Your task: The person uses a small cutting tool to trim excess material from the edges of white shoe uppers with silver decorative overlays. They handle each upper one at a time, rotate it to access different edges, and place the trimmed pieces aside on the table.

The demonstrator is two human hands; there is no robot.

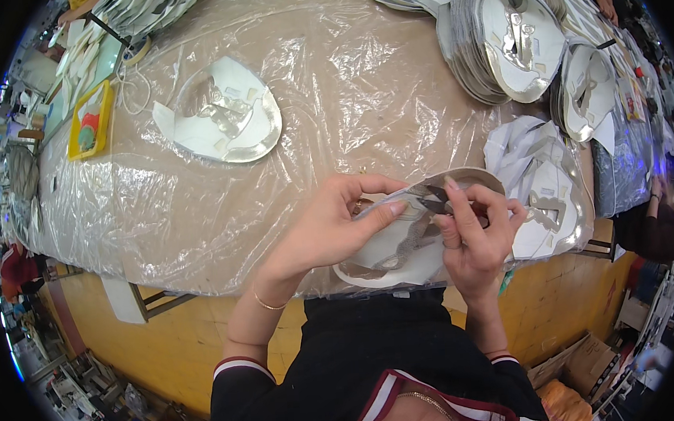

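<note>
A white and grey shoe upper (422, 269) is held at the near edge of the table, in front of my body. My left hand (326, 226) is closed on its left side, thumb on the surface and fingers behind the edge. My right hand (478, 240) grips a pair of dark thread snips (433, 203), their pointed tips at the upper beside my left thumb. The fingers of the right hand cover most of the snips' handles. Another white and silver shoe upper (259, 130) lies flat on the table, farther off to the left.
Clear plastic sheeting (221, 210) covers the table, wrinkled. Stacked shoe uppers (527, 37) stand at the far right; more uppers (548, 197) lie close to my right hand. At left sits a yellow tray (104, 132) with red and green items. Another person's hand (608, 7) shows at far right.
</note>
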